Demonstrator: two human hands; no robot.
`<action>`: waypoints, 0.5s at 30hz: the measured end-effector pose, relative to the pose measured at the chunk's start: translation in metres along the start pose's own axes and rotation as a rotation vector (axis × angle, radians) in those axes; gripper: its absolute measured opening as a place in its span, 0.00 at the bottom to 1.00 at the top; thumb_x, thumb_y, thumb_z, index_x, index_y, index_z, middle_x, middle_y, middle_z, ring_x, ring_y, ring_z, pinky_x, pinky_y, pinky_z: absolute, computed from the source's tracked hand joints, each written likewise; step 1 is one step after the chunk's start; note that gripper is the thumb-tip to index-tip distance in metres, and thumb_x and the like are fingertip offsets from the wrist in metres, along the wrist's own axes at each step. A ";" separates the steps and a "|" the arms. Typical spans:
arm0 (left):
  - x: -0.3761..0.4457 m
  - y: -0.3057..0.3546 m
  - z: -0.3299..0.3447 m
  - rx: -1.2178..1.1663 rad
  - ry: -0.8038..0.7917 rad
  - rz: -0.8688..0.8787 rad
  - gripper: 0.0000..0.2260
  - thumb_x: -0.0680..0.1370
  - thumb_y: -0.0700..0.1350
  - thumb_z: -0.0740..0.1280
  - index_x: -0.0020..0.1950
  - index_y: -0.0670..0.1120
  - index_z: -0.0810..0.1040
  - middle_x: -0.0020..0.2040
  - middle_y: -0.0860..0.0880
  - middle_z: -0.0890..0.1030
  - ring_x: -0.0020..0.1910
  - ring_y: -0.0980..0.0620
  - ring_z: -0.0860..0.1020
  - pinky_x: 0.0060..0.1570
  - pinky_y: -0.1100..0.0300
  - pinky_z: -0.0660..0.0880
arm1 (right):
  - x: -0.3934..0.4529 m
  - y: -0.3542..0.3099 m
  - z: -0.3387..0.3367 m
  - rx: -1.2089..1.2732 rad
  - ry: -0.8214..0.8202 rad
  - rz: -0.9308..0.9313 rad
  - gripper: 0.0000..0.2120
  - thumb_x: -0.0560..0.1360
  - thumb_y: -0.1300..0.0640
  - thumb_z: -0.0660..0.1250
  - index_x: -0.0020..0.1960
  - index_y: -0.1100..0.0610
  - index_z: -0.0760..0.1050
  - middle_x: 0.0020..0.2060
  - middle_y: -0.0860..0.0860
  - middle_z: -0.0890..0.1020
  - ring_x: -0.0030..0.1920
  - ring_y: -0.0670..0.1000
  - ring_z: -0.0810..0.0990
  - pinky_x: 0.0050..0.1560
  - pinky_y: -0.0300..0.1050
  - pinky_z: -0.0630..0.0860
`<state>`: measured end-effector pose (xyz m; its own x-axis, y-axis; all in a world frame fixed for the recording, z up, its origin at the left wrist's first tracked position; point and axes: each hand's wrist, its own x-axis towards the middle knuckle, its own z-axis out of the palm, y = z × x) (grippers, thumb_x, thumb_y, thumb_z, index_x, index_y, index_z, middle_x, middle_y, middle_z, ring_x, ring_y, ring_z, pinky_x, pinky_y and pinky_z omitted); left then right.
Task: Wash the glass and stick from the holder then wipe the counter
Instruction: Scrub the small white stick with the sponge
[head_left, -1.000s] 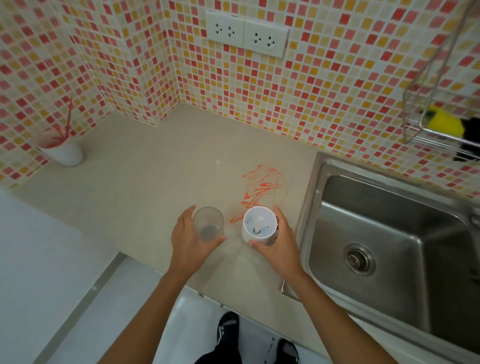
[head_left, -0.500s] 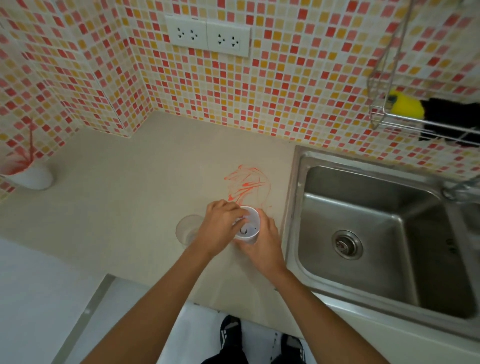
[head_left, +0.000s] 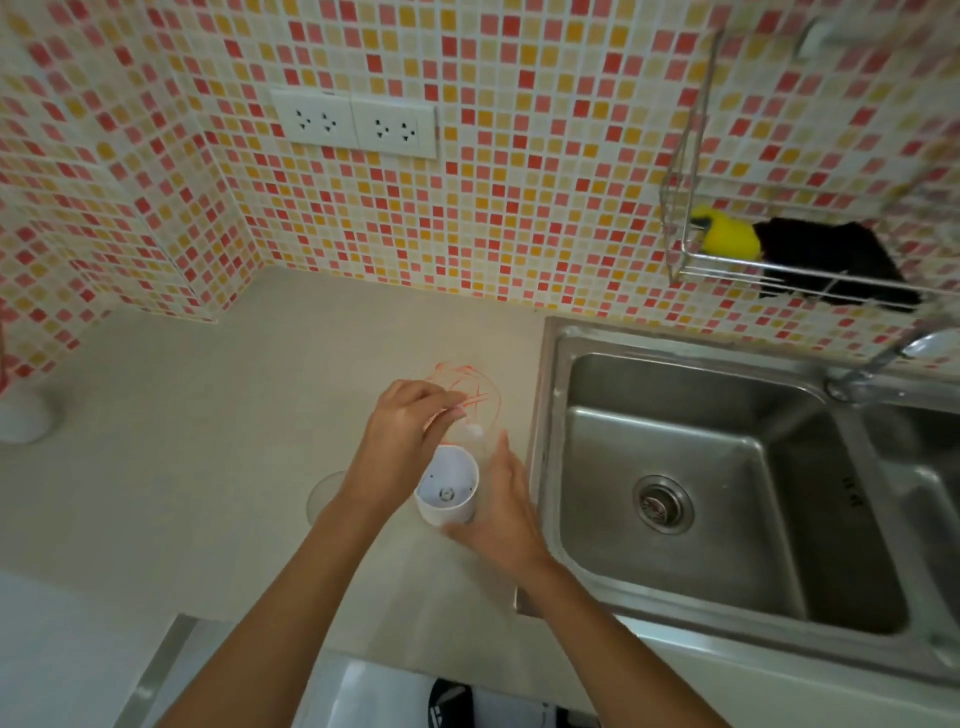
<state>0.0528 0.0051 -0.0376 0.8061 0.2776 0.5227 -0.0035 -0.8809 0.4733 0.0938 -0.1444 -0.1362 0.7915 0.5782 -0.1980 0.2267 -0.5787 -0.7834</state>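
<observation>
Left hand (head_left: 402, 436): fingers pinched on a pale stick (head_left: 470, 429), blurred, held just above the white holder (head_left: 448, 486). Right hand (head_left: 501, 506): fingers open, cupped against the holder's right side. Holder stands on the desk (head_left: 208, 441) beside the sink (head_left: 727, 483). Clear glass (head_left: 323, 493) rests on the desk, partly hidden behind the left wrist. Red scribble stain (head_left: 467, 384) behind the hands

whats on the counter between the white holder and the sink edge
In the head view, the right hand lies there, fingers against the white holder on the side toward the sink. Beyond the hand it is bare counter.
</observation>
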 end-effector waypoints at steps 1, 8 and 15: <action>0.005 0.005 0.000 -0.024 0.002 -0.024 0.13 0.76 0.48 0.64 0.51 0.43 0.85 0.44 0.46 0.83 0.46 0.51 0.75 0.50 0.65 0.68 | 0.002 0.004 -0.014 0.015 -0.003 -0.011 0.61 0.61 0.44 0.78 0.77 0.45 0.36 0.76 0.47 0.51 0.75 0.49 0.53 0.73 0.52 0.59; 0.048 0.060 0.056 -0.205 -0.069 -0.176 0.09 0.77 0.41 0.68 0.56 0.44 0.83 0.50 0.48 0.83 0.47 0.54 0.77 0.53 0.58 0.73 | 0.023 0.012 -0.168 0.007 0.437 -0.075 0.29 0.74 0.56 0.70 0.73 0.53 0.64 0.68 0.51 0.71 0.67 0.51 0.70 0.68 0.46 0.68; 0.103 0.125 0.121 -0.302 -0.167 -0.246 0.06 0.78 0.44 0.68 0.51 0.45 0.82 0.44 0.48 0.82 0.40 0.54 0.76 0.41 0.70 0.69 | 0.062 -0.031 -0.309 -0.038 0.853 -0.372 0.17 0.77 0.61 0.63 0.66 0.54 0.71 0.59 0.50 0.75 0.54 0.48 0.76 0.55 0.46 0.77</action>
<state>0.2071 -0.1229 -0.0102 0.8893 0.3775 0.2580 0.0476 -0.6377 0.7689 0.3110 -0.2679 0.0578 0.8099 0.1205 0.5741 0.5563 -0.4681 -0.6865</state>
